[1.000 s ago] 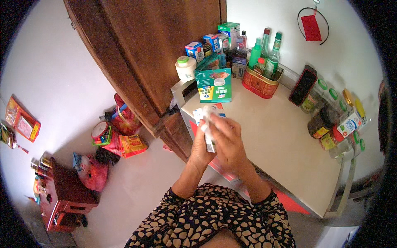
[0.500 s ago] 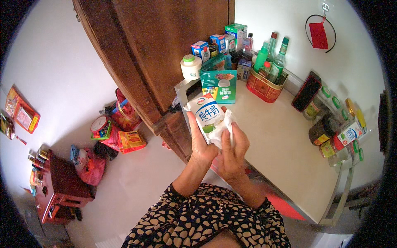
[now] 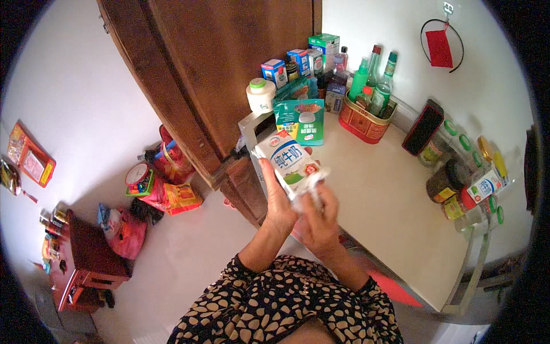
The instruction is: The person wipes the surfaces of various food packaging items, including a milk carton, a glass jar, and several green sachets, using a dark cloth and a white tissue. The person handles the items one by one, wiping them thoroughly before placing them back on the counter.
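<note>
White carton [image 3: 289,157] marked in blue, red and green; plain white cloth [image 3: 314,180]. Black top [image 3: 281,304] scattered with cream, pebble-like spots. I also see a teal pouch [image 3: 298,113] with a yellow patch, red-and-gold tin [image 3: 365,124], green bottles [image 3: 382,89], cream tabletop [image 3: 395,212], dark brown wooden door [image 3: 246,74].

Counter [image 3: 389,212]: pouch [image 3: 303,122] at left, tin [image 3: 362,127] right of it (bottles [image 3: 379,98] inside), phone [image 3: 423,128] farther right beside jars [image 3: 444,176]. Carton [image 3: 288,157] in left hand [image 3: 279,203], nearer than pouch.
</note>
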